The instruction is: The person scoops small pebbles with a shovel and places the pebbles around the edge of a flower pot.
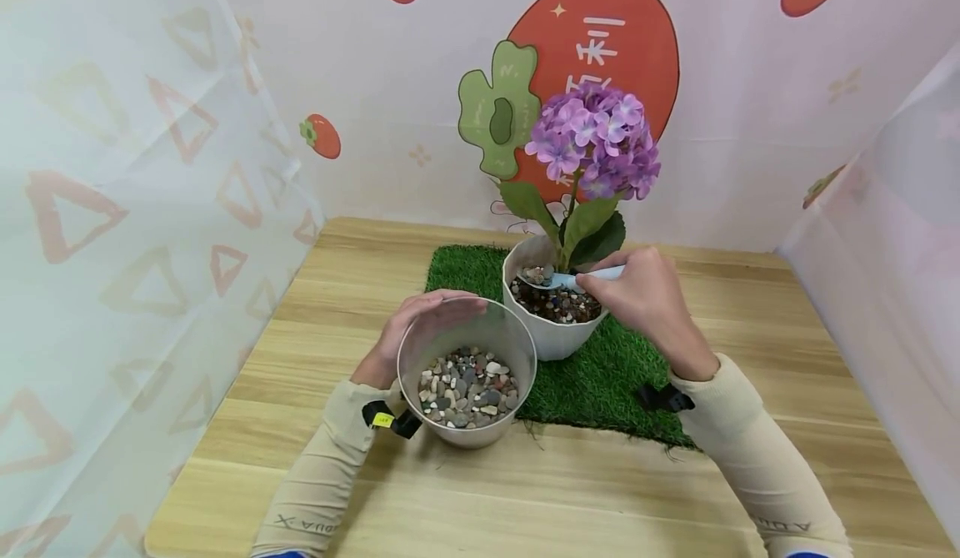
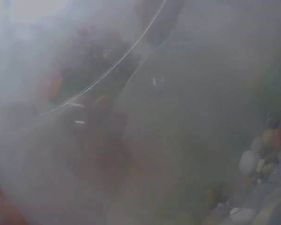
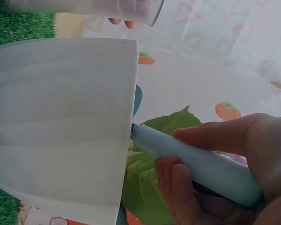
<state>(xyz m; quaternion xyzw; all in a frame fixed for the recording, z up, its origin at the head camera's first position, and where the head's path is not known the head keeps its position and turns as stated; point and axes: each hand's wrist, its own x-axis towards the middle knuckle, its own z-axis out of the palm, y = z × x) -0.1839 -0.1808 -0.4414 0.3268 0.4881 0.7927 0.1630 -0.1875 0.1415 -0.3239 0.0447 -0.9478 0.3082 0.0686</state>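
Observation:
My right hand [image 1: 637,291] grips the pale blue handle of a small scoop [image 3: 192,157], thumb on one side and fingers round the other. Pebbles [image 1: 537,274] lie in the scoop's blade, held over the white flowerpot [image 1: 551,341]. Dark soil with scattered small stones [image 1: 562,304] fills the pot round the stem of a purple hydrangea [image 1: 596,141]. My left hand [image 1: 405,329] holds a clear plastic container [image 1: 468,437] by its left and far side. Mixed pebbles [image 1: 468,387] cover its bottom. The left wrist view looks blurrily through the container's wall at stones [image 2: 249,162].
Flowerpot and container stand close together, the pot on a green artificial grass mat [image 1: 600,395]. Beneath is a wooden table [image 1: 300,324]. Printed cloth [image 1: 390,174] hangs behind the table and along both sides.

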